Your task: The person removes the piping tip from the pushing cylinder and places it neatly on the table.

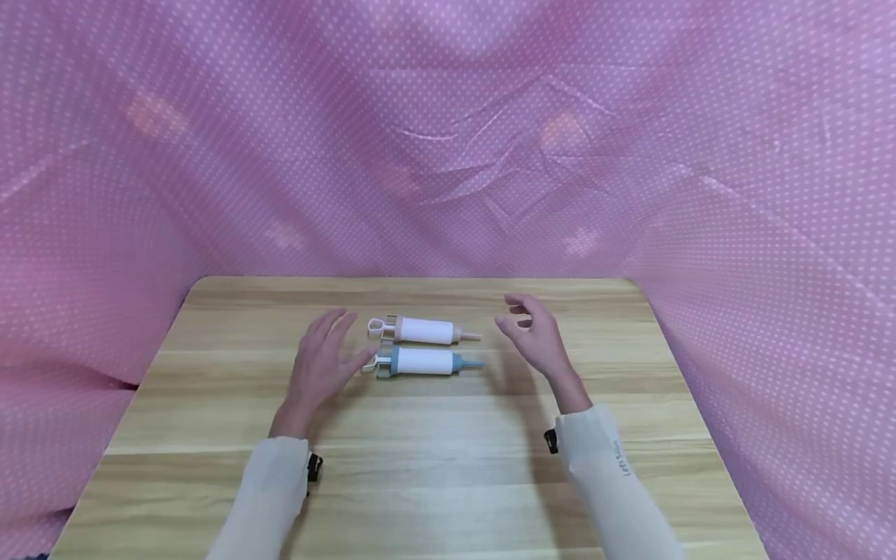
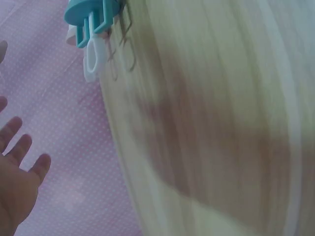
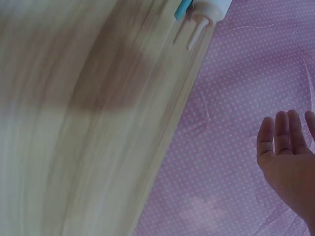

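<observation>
Two large plastic syringes lie side by side on the wooden table, with ring handles to the left and thin nozzles to the right. The farther syringe (image 1: 427, 330) has a white barrel with beige ends; the nearer syringe (image 1: 425, 362) has a white barrel with teal ends. My left hand (image 1: 322, 362) hovers beside the ring handles, fingers spread. In the left wrist view, a gap separates this hand (image 2: 17, 182) from the white ring handle (image 2: 94, 56). Off the nozzle tips, my right hand (image 1: 535, 334) is raised with loosely bent fingers, holding nothing.
The light wooden table (image 1: 448, 467) has rounded far corners. Pink dotted cloth (image 1: 448, 155) hangs behind it and along both sides. A small black device sits at each wrist, against the white sleeves (image 1: 269, 486).
</observation>
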`<action>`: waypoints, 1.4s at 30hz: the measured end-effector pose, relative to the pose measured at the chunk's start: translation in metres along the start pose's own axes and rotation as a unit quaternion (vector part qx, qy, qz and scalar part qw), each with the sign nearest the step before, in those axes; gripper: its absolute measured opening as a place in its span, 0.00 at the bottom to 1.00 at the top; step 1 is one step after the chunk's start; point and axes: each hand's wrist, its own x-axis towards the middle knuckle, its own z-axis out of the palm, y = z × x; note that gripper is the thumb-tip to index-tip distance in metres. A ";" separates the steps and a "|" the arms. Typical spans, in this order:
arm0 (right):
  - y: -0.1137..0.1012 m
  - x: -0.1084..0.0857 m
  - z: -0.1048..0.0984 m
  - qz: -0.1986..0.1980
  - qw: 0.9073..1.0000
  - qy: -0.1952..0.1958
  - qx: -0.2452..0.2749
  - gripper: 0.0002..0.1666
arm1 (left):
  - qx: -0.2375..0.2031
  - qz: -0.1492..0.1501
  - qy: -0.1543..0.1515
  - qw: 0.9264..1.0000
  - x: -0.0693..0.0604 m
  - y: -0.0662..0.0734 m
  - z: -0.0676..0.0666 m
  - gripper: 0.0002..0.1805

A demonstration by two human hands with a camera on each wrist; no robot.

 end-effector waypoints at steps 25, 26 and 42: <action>0.040 -0.021 0.075 0.077 0.991 -0.067 0.086 0.17 | -0.144 -0.123 -0.057 0.980 -0.024 -0.013 0.042 0.36; 0.040 -0.021 0.076 0.082 0.990 -0.072 0.088 0.17 | -0.149 -0.125 -0.058 0.979 -0.023 -0.012 0.043 0.35; 0.040 -0.017 0.088 0.127 0.985 -0.075 0.091 0.15 | -0.192 -0.121 -0.057 0.972 -0.015 -0.009 0.060 0.37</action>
